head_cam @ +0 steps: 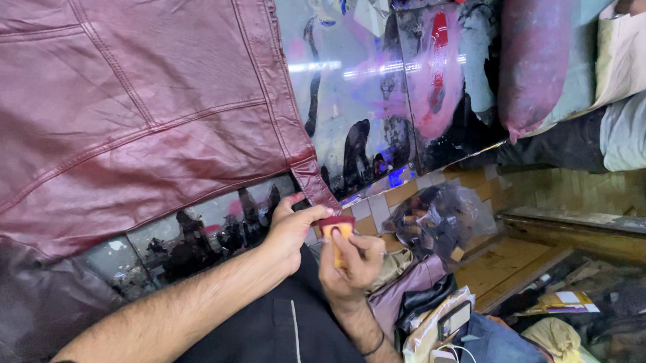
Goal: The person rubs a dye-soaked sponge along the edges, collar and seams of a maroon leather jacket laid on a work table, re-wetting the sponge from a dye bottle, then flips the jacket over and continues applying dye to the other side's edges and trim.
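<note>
Maroon leather garment [123, 100] corner pinched by left hand [292, 231], right hand [348, 266] holding sponge [337, 229].

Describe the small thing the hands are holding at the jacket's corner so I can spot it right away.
Start from the big maroon leather garment spread over the glossy stained table and follow its seamed edge down to the pointed corner. Just below that tip, the left hand and right hand pinch a small sponge block. It is yellow with a dark red top, unlike the clear plastic bag beside it.

Your table [363, 96] is glossy and stained with purple and pink dye. A maroon leather jacket [123, 100] lies spread on it, its corner reaching the near edge.
</note>
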`<state>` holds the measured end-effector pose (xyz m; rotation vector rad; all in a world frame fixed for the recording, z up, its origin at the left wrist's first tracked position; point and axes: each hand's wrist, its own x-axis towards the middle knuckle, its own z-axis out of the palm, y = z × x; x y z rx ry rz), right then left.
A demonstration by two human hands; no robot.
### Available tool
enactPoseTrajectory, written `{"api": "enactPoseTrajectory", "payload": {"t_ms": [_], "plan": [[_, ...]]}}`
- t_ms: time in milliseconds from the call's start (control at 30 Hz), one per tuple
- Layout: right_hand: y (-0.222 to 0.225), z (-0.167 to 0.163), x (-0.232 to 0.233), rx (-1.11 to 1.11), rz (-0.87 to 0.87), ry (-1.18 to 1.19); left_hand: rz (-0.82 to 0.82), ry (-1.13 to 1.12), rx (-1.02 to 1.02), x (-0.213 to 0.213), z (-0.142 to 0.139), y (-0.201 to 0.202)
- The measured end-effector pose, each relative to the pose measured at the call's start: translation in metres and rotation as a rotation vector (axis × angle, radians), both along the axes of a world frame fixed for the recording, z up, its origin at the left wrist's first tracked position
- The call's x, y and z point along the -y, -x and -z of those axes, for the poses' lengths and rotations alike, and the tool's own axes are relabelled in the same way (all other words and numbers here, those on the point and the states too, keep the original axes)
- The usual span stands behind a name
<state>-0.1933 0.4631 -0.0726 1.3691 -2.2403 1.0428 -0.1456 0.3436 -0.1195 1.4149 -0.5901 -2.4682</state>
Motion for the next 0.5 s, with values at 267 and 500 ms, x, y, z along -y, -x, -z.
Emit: {"api": "enactPoseTrajectory", "payload": {"t_ms": [267,500], "plan": [[0.014,0.005,0.01,0.014,0.127,-0.006,-0.038,-0.03,-0.056,0.003,0.003,0.005],[0.015,-0.009,0.004,0.139,0.176,0.077,0.011,0.057,-0.018,0.0,0.005,0.001]]}}
